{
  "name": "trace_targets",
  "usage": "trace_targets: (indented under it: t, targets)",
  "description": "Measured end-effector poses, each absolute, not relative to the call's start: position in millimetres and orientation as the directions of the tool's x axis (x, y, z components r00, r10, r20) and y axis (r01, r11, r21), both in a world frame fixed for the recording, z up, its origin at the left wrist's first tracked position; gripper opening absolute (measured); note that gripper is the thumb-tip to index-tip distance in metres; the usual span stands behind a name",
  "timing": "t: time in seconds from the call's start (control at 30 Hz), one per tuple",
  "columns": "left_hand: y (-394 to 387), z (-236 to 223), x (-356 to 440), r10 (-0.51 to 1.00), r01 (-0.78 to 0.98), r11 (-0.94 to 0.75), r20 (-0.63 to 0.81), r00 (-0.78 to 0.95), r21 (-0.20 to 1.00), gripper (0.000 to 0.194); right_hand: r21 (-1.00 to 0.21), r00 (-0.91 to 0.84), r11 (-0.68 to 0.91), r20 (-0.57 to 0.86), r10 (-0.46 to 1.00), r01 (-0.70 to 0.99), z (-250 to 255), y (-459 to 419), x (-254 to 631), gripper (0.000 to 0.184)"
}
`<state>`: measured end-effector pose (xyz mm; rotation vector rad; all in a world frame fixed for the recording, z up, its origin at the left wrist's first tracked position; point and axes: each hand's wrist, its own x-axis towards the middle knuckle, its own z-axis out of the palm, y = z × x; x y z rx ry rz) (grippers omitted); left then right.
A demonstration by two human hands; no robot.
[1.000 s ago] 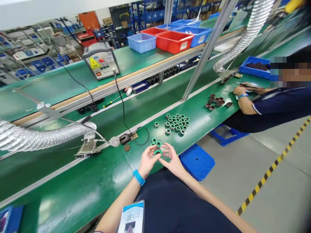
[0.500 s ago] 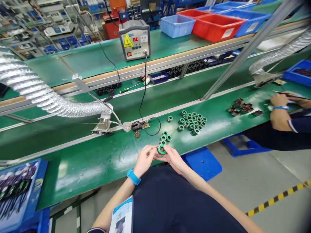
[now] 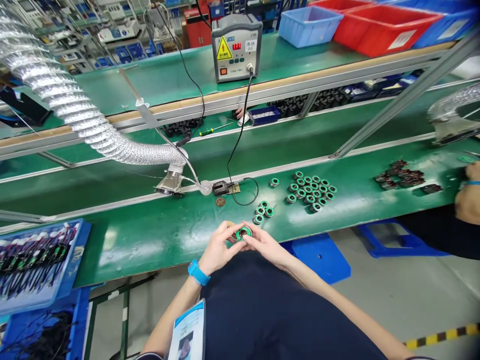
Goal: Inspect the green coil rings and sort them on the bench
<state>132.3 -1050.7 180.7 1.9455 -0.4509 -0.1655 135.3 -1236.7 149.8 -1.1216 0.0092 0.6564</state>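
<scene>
Both my hands meet at the near edge of the green bench (image 3: 150,235). My left hand (image 3: 217,247), with a blue wristband, and my right hand (image 3: 264,245) pinch one small green ring-shaped coil (image 3: 243,232) between their fingertips. Just beyond them lie three loose green coils (image 3: 263,211). Further right sits a cluster of several green coils (image 3: 310,190), with a single one (image 3: 274,182) apart from it.
A silver flexible fume duct (image 3: 75,110) ends in a nozzle (image 3: 170,182) beside a soldering iron holder (image 3: 223,188). A soldering station (image 3: 235,47) stands on the upper shelf. A blue tray of wired parts (image 3: 33,260) lies left. A co-worker's hand (image 3: 468,192) and dark parts (image 3: 403,175) are at right.
The camera has swung left, so the bench shifts right and the blue tray comes into view. My hands keep holding the coil and have drawn slightly closer to the bench edge.
</scene>
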Motion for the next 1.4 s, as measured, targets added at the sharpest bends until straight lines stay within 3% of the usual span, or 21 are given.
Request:
trace_targets:
  t: [0.2,0.43,0.7,0.9,0.97,1.1,1.27,1.33,1.4]
  targets:
    - [-1068.6,178.4,125.2,-0.293,-0.312,-0.474,0.186,0.938,0.823,0.036,-0.856,0.831,0.220,-0.342,0.438,-0.468,152.8,-1238.8,135.4,0.081]
    - [-1093.4,165.8,118.4,-0.191,-0.396,-0.621,0.360,0.913,0.676,0.037,-0.931,0.914,0.174,-0.258,0.312,-0.322,155.6,-1238.7,137.6,0.054]
    - [-1099.9,160.7,123.2,-0.193,-0.379,-0.574,0.330,0.924,0.726,0.039,-0.945,0.942,0.191,-0.214,0.257,-0.267,154.8,-1239.8,138.6,0.040]
    - [-1074.2,171.0,138.8,-0.361,-0.367,-0.401,0.223,0.905,0.840,0.041,-0.876,0.900,0.299,-0.273,0.339,-0.378,157.0,-1249.9,141.0,0.043]
    - [-1062.7,166.5,141.7,-0.412,-0.487,-0.426,0.315,0.855,0.763,0.036,-0.838,0.883,0.337,-0.313,0.348,-0.430,158.6,-1250.7,142.0,0.045]
    - [-1046.6,154.4,142.4,-0.613,-0.786,-0.445,0.494,0.616,0.428,0.051,-0.760,0.825,0.382,-0.346,0.446,-0.525,165.9,-1252.9,145.6,0.049]
    - [-1035.1,155.3,150.9,-0.744,-0.906,-0.414,0.541,0.393,0.088,0.052,-0.678,0.691,0.353,-0.319,0.649,-0.644,167.2,-1263.4,152.1,0.055]
    - [-1035.7,158.7,155.9,-0.753,-0.918,-0.396,0.566,0.336,0.019,0.044,-0.662,0.645,0.320,-0.327,0.690,-0.678,163.1,-1265.6,153.0,0.060]
    - [-1041.9,160.4,158.5,-0.723,-0.907,-0.416,0.582,0.372,0.063,0.032,-0.696,0.655,0.295,-0.327,0.681,-0.655,159.4,-1265.5,152.9,0.065]
